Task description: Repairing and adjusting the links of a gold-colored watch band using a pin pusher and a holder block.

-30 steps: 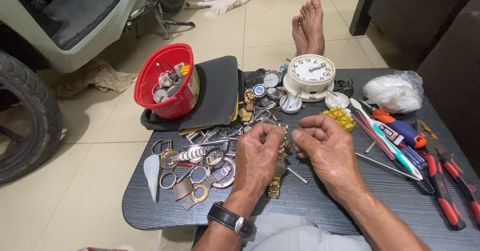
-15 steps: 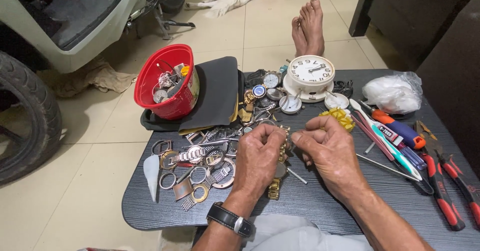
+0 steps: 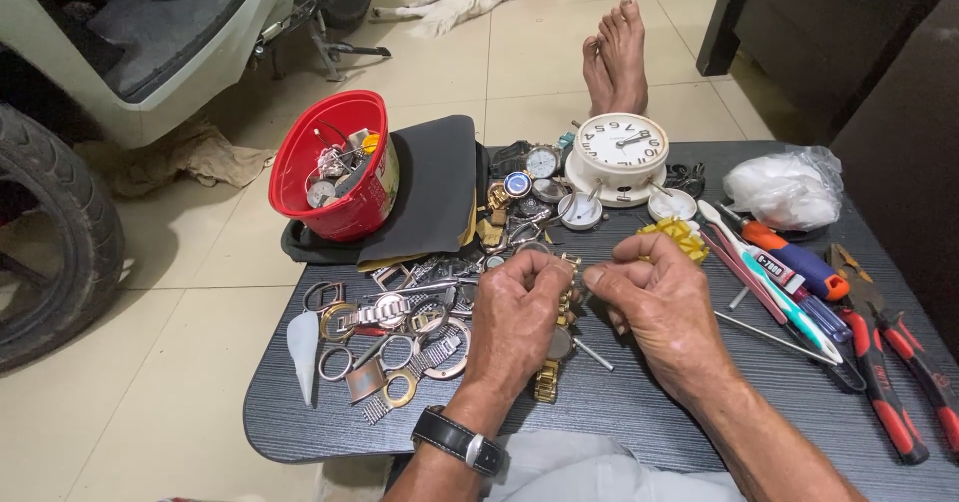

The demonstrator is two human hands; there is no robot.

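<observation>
Bare tabletop [image 3: 639, 402] lies open near the front edge; watch parts [image 3: 400, 332] crowd the left, tools [image 3: 799, 282] the right, a clock [image 3: 621, 152] behind.

your left hand [image 3: 517, 312] is curled into a loose fist, knuckles up. your right hand [image 3: 661, 307] sits just beside it, fingers bent, fingertips [image 3: 597, 277] pinched toward the left. both forearms angle inward.

red tub [image 3: 345, 207] 1 | white alarm clock [image 3: 619, 157] 1 | red-handled pliers [image 3: 889, 372] 2 | plastic bag [image 3: 784, 187] 1
</observation>
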